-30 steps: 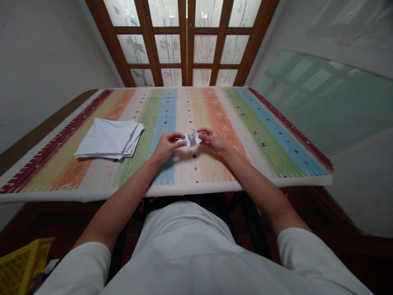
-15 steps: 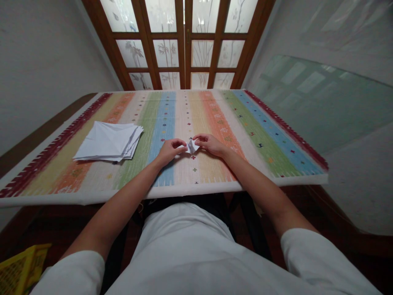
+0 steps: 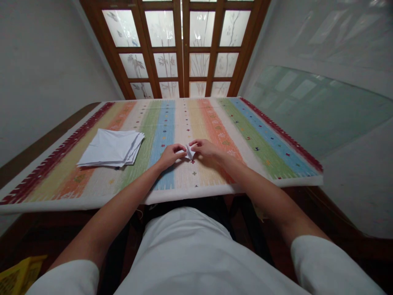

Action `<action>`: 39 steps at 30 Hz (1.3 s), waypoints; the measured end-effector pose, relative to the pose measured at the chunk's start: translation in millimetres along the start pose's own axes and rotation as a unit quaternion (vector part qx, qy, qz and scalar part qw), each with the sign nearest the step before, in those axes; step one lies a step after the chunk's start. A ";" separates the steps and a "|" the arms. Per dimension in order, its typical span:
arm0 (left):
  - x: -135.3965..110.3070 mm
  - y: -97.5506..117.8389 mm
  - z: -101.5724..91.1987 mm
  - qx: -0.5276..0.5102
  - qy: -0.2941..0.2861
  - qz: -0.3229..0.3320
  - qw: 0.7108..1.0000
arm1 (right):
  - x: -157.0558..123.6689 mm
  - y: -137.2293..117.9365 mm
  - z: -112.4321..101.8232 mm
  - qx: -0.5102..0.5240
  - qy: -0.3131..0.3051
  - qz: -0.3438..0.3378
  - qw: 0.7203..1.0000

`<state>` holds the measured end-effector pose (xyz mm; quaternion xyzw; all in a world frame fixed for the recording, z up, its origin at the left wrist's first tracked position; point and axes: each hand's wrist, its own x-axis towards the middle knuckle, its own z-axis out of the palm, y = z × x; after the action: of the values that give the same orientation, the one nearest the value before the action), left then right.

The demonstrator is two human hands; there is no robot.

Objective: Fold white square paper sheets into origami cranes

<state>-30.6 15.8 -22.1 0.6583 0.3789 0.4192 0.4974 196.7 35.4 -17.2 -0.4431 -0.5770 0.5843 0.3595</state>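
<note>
Both hands are held close together over the middle of a striped woven cloth [image 3: 260,164], with the left hand [image 3: 170,156] and the right hand [image 3: 207,150] nearly closed and their fingers curled inward. Far to the left, below the table edge, a corner of a yellow plastic crate [image 3: 20,276] is seen. On the left part of the cloth, a stack of white paper [image 3: 110,148] is laid flat, well apart from the left hand and nearer to it than to the cloth's left border. A small folded paper [image 3: 190,152] is pinched between the hands, its left side gripped by the left fingertips and its right side covered by the right fingers. It is held just above the cloth, over the pale stripe beside the blue one. Beyond the cloth, a wooden door with frosted panes [image 3: 184,49] stands, and a tilted glass sheet [image 3: 316,110] is seen to the right.
</note>
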 end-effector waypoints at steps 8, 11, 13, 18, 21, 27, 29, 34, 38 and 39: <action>8.0 -0.1 -4.7 -0.011 -0.020 -0.003 1.000 | -21.1 19.3 7.7 0.068 0.150 -0.106 0.981; 12.2 6.2 -6.2 -0.021 -0.062 -0.008 0.998 | -22.7 16.5 7.7 0.043 0.148 -0.122 0.980; 14.3 9.5 -5.0 -0.042 -0.078 -0.025 0.996 | -23.3 14.3 7.9 0.040 0.152 -0.124 0.980; 6.0 9.1 7.9 -0.053 0.009 -0.033 0.998 | -24.7 11.0 10.2 0.058 0.150 -0.116 0.980; -7.3 7.3 15.1 -0.083 0.088 -0.040 0.992 | -25.5 9.1 10.9 0.100 0.133 -0.099 0.981; -19.5 10.9 7.4 -0.133 0.161 -0.012 0.978 | -30.6 1.2 8.3 0.149 0.091 -0.089 0.981; -18.9 11.3 3.5 -0.158 0.163 -0.017 0.974 | -33.4 -1.5 6.6 0.161 0.078 -0.085 0.980; -17.9 9.0 1.9 -0.172 0.168 -0.026 0.970 | -35.9 -3.0 0.5 0.162 0.091 -0.082 0.979; -16.9 6.0 1.3 -0.165 0.192 -0.032 0.967 | -32.2 -0.3 -3.6 0.168 0.104 -0.090 0.976; -16.5 5.4 0.8 -0.168 0.197 -0.033 0.965 | -31.4 0.2 -4.1 0.174 0.106 -0.089 0.975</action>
<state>-35.3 -0.8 -19.8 0.4567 0.4152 0.5817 0.5298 211.4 7.6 -13.9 -0.3798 -0.4627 0.5912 0.5405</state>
